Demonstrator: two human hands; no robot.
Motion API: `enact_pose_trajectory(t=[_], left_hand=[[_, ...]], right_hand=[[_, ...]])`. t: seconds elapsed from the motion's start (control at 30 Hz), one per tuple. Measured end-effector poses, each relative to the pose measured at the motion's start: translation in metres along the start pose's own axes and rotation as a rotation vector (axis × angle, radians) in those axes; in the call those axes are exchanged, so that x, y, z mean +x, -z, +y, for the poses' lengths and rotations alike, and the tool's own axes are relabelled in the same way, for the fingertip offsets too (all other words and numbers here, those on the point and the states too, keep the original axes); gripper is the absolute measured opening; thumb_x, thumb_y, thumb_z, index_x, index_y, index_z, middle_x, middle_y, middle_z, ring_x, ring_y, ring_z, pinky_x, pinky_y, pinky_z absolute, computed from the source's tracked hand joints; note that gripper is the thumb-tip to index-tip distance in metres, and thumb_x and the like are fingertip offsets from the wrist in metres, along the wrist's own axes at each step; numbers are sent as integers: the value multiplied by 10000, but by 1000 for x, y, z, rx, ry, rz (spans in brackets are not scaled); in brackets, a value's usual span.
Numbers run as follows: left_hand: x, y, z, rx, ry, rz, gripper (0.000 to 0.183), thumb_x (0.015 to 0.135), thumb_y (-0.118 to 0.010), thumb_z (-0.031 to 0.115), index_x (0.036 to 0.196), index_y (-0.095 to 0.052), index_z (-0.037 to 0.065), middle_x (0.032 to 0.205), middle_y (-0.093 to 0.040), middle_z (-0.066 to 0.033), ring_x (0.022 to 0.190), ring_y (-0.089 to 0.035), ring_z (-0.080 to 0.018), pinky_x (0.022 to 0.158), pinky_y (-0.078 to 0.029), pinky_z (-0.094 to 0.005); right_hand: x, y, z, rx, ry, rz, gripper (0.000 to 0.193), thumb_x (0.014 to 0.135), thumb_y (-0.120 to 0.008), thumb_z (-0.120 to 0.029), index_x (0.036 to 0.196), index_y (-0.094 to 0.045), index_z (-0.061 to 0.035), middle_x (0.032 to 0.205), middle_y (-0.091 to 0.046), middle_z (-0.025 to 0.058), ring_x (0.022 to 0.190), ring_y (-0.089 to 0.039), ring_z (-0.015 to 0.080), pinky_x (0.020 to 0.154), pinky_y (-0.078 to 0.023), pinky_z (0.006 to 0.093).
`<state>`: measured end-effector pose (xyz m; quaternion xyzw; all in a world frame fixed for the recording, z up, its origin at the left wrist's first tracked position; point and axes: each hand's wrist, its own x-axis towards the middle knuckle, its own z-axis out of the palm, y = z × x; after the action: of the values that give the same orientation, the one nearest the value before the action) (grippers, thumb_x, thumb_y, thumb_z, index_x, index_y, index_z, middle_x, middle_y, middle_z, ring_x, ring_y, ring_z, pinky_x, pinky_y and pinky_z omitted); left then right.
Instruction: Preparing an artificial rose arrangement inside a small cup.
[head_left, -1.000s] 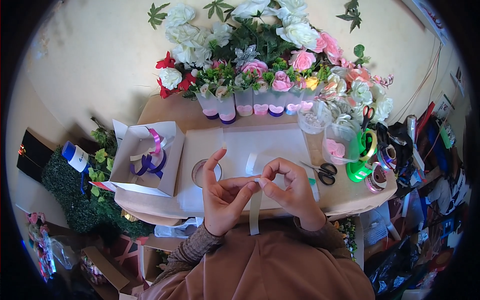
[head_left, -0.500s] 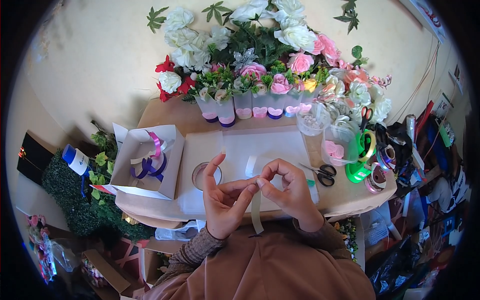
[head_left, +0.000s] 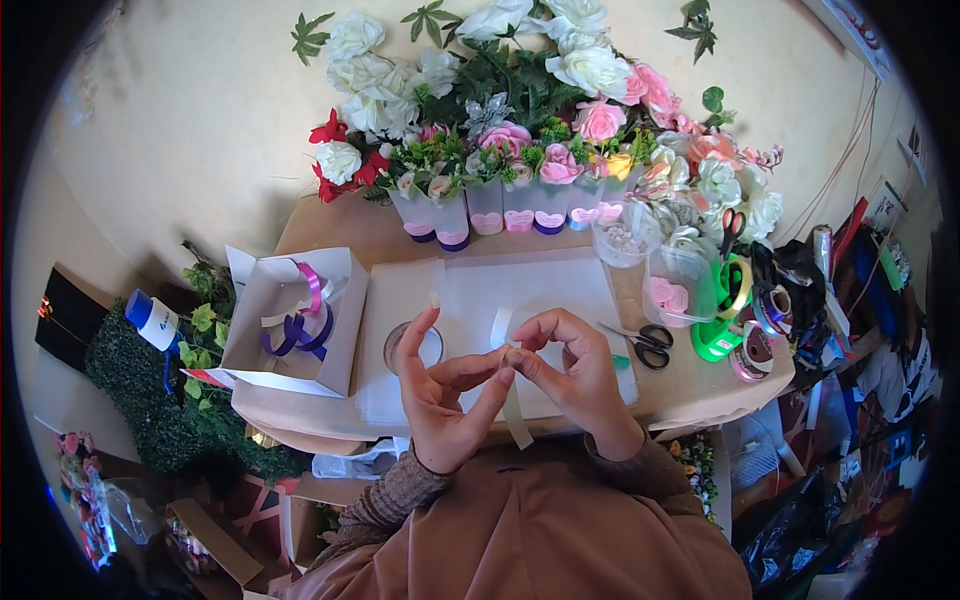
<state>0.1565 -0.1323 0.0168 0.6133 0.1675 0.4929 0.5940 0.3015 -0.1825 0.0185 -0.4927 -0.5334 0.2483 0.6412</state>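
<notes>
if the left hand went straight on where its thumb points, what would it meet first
Most likely the right hand, its fingertips just ahead, above the hanging pale strip; whether the hands already touch is unclear.

Both forearms, in brown sleeves, slant inward from below, the left sleeve [head_left: 388, 500] and the right sleeve [head_left: 655, 480] ending at bare wrists. The left hand [head_left: 443, 405] and right hand [head_left: 577, 385] meet before the torso [head_left: 515, 530], fingertips pinched together. One of the left fingers [head_left: 413, 350] stands raised and apart; another points toward the right thumb [head_left: 538, 371]. The right fingers arch above that thumb.
</notes>
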Motion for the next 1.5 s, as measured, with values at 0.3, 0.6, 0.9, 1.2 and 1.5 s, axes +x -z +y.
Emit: enact_pose_trajectory(t=[0.3,0.6,0.9,1.2,1.5], left_hand=[[2,0,-4,124,-29,46,772,821,-607,-52,1378,-81,37,919,-662,-179,908,-652,-219,837,-505,-294],[6,7,-2,122,-22,-4,853,745,-666,-41,1383,-104,31,853,-649,-115,816,-652,-174,810,-495,-292],[4,9,-8,-21,60,3,816,725,-664,-47,1358,-156,44,825,-636,-87,795,-631,-139,812,-482,-287],[6,9,-7,-63,109,22,869,671,-662,-86,1370,-159,34,783,-627,-91,754,-630,-145,750,-491,-279],[5,10,-13,-34,66,21,864,668,-651,-87,1368,-160,36,780,-620,-87,748,-624,-143,755,-485,-280]], right_hand=[[-2,-3,-5,-424,277,99,123,717,-715,-62,821,-652,-81,745,-624,5,760,-560,172,731,-367,305],[-1,-1,-9,-385,234,30,135,658,-693,-53,757,-605,-78,717,-591,5,771,-541,186,761,-365,322],[-4,0,-4,-229,148,-30,133,634,-663,-14,732,-584,-56,723,-576,15,754,-520,163,753,-374,291],[-5,0,-3,-103,57,-80,115,645,-640,15,738,-588,-29,758,-565,27,785,-496,132,727,-380,262],[-6,0,-3,-165,70,-87,110,652,-650,12,736,-589,-23,775,-570,38,771,-506,133,724,-386,257]])
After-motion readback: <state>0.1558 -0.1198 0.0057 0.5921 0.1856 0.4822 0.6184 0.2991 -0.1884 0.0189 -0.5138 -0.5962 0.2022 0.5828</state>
